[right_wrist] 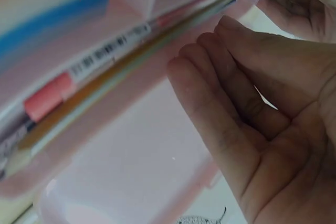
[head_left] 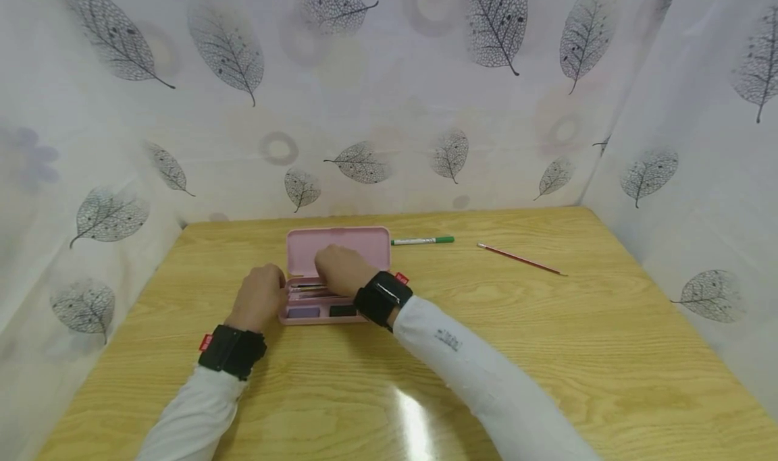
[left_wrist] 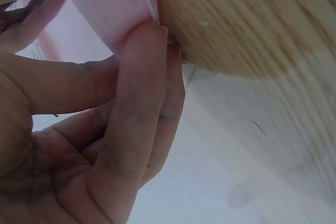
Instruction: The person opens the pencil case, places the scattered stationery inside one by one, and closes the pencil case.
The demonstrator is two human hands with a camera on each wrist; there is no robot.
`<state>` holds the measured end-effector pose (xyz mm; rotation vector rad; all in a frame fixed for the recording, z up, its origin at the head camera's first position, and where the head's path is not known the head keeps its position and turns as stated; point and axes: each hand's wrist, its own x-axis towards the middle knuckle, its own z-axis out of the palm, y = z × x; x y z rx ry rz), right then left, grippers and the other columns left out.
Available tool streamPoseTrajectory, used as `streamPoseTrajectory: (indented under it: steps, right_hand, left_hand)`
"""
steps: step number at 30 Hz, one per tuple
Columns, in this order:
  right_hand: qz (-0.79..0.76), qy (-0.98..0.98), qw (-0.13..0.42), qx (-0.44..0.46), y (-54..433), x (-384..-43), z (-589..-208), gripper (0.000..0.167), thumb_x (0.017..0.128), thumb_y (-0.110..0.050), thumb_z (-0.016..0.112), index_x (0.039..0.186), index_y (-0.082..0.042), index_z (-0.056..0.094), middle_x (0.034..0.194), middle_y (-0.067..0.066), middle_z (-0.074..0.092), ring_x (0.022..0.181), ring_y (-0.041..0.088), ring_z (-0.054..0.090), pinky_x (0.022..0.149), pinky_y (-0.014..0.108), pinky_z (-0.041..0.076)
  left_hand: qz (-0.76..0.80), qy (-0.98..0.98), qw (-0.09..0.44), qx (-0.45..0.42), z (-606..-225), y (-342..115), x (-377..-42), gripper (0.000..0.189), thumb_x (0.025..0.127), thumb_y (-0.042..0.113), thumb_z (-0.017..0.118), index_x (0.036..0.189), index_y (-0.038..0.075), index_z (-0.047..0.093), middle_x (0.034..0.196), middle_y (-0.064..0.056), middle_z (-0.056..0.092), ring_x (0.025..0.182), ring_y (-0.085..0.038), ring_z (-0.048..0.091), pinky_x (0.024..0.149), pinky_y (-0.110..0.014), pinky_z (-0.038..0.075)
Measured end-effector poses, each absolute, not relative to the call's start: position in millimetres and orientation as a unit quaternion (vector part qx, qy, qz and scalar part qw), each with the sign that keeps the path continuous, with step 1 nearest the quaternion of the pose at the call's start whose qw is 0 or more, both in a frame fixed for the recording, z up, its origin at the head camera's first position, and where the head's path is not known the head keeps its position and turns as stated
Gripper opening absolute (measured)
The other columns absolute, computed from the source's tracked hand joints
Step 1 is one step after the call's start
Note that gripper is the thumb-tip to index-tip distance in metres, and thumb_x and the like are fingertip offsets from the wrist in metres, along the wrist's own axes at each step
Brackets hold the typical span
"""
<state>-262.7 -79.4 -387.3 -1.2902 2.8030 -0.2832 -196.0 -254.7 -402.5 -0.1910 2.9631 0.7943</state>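
An open pink pencil case [head_left: 373, 245] lies on the table, its lid tilted back. My left hand [head_left: 258, 299] grips the case's left end; in the left wrist view the thumb and fingers [left_wrist: 137, 98] pinch the pink wall [left_wrist: 113, 3]. Over the case's inner tray is my right hand [head_left: 344, 270], its fingers gently bent and nothing between them. Close to those fingertips, the right wrist view shows a pen with a pink band [right_wrist: 105, 59] and a pencil [right_wrist: 58, 124] lying side by side in the case. A purple block [head_left: 302, 312] and a dark block [head_left: 342, 310] fill the front compartments.
Right of the lid lies a green-capped marker [head_left: 422, 241]. Farther right is a red pencil [head_left: 523, 259], set at a slant. A leaf-patterned cloth [head_left: 389, 110] hangs behind the wooden table [head_left: 547, 353] and along its sides.
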Motion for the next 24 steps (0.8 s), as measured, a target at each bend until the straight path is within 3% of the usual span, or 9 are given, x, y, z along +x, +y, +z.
streamPoseTrajectory:
  steps: [5, 12, 24]
  right_hand:
    - [-0.123, 0.899, 0.020, -0.421, -64, -263, -375, 0.010, 0.089, 0.001, 0.070, 0.092, -0.008, 0.073, 0.091, 0.002, 0.071, 0.085, 0.016, 0.066, 0.077, 0.026, 0.053]
    - [-0.188, 0.903, 0.065, -0.382, -36, -266, -349, 0.012, 0.099, -0.007, 0.067, 0.109, -0.004, 0.074, 0.106, 0.007, 0.072, 0.095, 0.020, 0.068, 0.085, 0.034, 0.054]
    - [-0.231, 0.908, 0.037, -0.349, 18, -287, -342, 0.011, 0.097, -0.004, 0.069, 0.105, 0.001, 0.075, 0.100, 0.011, 0.072, 0.089, 0.023, 0.068, 0.081, 0.035, 0.055]
  left_hand:
    - [0.258, 0.963, 0.038, -0.069, -404, -255, -196, 0.009, 0.094, 0.001, 0.063, 0.095, -0.008, 0.064, 0.080, -0.014, 0.059, 0.070, -0.027, 0.056, 0.060, -0.035, 0.043]
    - [0.250, 0.966, 0.030, -0.061, -403, -255, -197, 0.010, 0.094, 0.002, 0.063, 0.093, -0.008, 0.064, 0.079, -0.014, 0.060, 0.070, -0.026, 0.056, 0.059, -0.035, 0.043]
    - [0.244, 0.967, 0.033, -0.065, -403, -254, -197, 0.011, 0.094, 0.003, 0.063, 0.094, -0.008, 0.063, 0.080, -0.014, 0.059, 0.070, -0.026, 0.055, 0.059, -0.034, 0.043]
